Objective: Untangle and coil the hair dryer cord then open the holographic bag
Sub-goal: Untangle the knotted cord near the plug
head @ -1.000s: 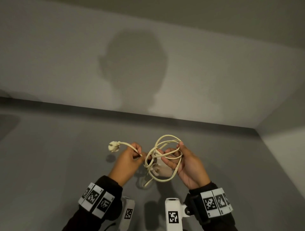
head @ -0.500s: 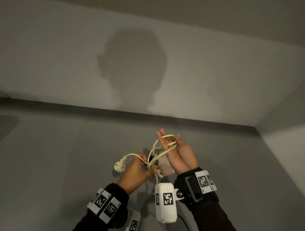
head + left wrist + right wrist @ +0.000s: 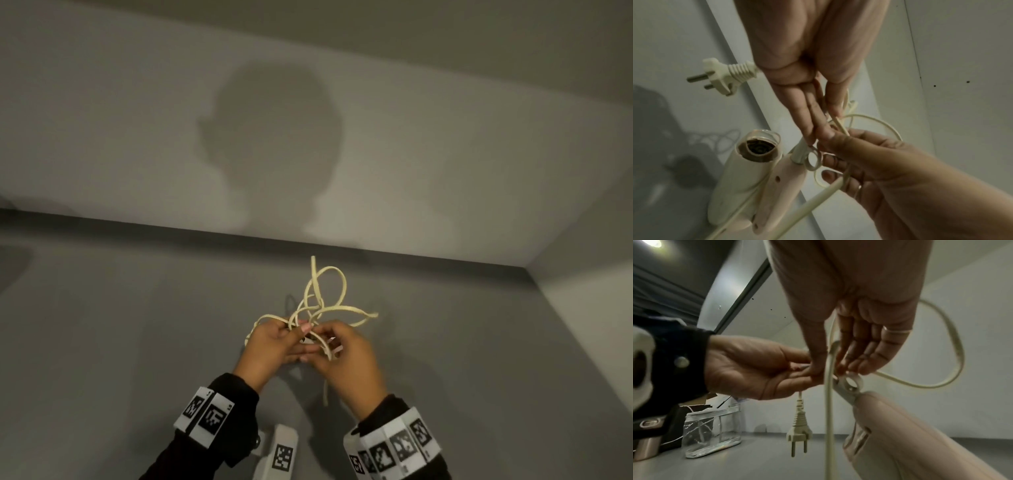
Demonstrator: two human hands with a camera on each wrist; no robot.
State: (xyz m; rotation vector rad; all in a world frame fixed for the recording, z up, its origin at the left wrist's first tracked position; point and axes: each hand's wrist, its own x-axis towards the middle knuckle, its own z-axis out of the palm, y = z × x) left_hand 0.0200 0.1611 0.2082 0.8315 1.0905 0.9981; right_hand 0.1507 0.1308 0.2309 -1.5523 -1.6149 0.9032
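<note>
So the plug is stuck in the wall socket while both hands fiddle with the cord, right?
Not quite. The plug isn't in any socket: the right wrist view shows it dangling free below the left hand, prongs bare and pointing down. The rest holds: the left hand and the right hand are both working the cord.

- A pale wall [image 3: 445,144] rose behind a flat grey surface [image 3: 102,342], and a dark strip ran along the line where they met.
- A second, lighter wall [image 3: 589,308] closed the corner on the right.
- A shadow of a head [image 3: 270,137] lay on the pale wall.
- A bright lamp [image 3: 652,243] glowed at the top left of the right wrist view.
- A dark, blurred object [image 3: 655,426] with a metallic part stood at that view's left edge.
</note>
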